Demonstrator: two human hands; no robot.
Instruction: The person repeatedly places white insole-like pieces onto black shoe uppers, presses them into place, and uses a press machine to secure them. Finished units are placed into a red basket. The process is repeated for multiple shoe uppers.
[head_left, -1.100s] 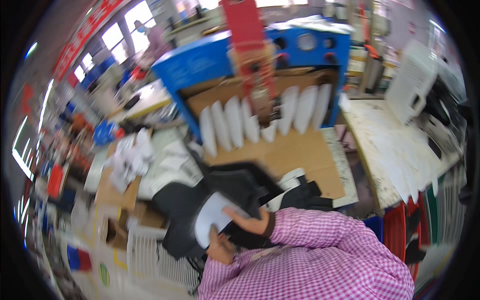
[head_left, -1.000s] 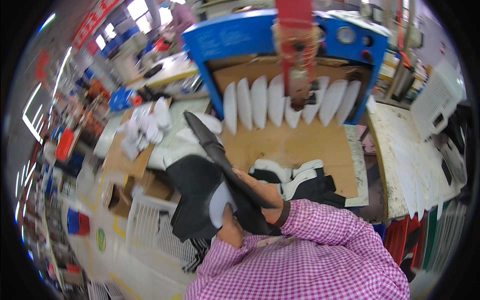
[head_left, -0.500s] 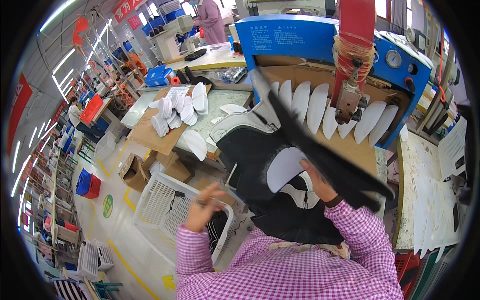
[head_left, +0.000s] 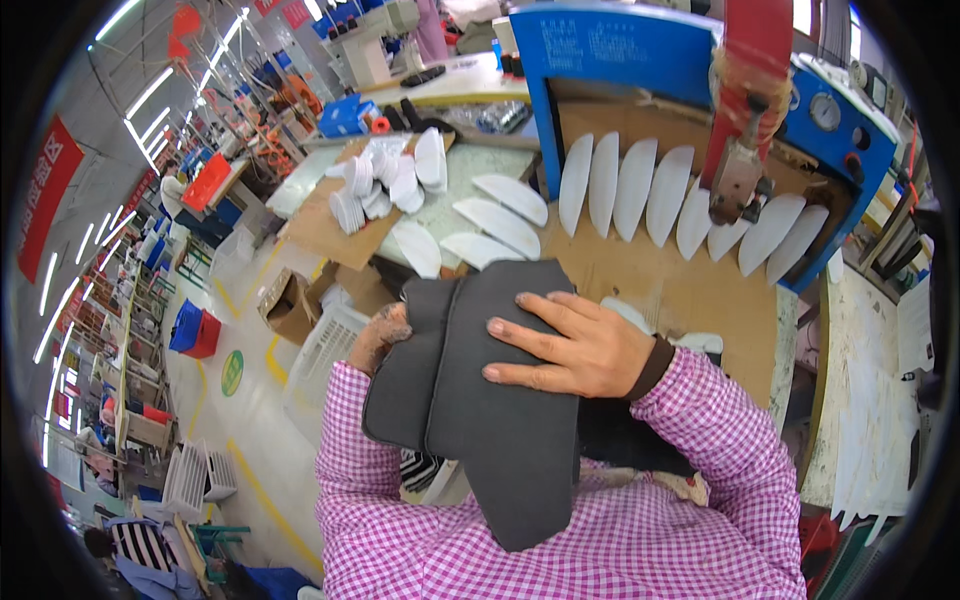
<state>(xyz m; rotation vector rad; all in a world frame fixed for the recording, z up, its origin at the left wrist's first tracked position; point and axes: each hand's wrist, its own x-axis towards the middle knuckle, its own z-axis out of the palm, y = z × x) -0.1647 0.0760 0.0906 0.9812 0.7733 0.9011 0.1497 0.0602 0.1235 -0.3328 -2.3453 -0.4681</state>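
A dark grey padded fabric piece (head_left: 510, 420) with a raised seam and angled edges spans the space before my body. My left hand (head_left: 380, 338) is closed on its left edge, with some fingers hidden behind it. Across its upper face lies my right hand (head_left: 575, 350), flat with the fingers apart. Black material (head_left: 625, 435) shows below my right wrist, partly covered. Beyond the padded piece, loose white half-oval pieces (head_left: 497, 226) lie on the worktable (head_left: 455, 190).
A blue machine (head_left: 620, 50) with a red arm (head_left: 755, 60) stands ahead, with white half-ovals (head_left: 632, 190) lined up on its cardboard (head_left: 590, 260). Stacked white pieces (head_left: 375, 180) sit back left. A white crate (head_left: 325, 350) and cardboard box (head_left: 288, 300) stand left. A side table (head_left: 820, 440) is right.
My left hand, free before, now grips the dark padded piece's edge. My right hand has moved from the white half-oval onto that piece's face. The black flap with white panels no longer shows.
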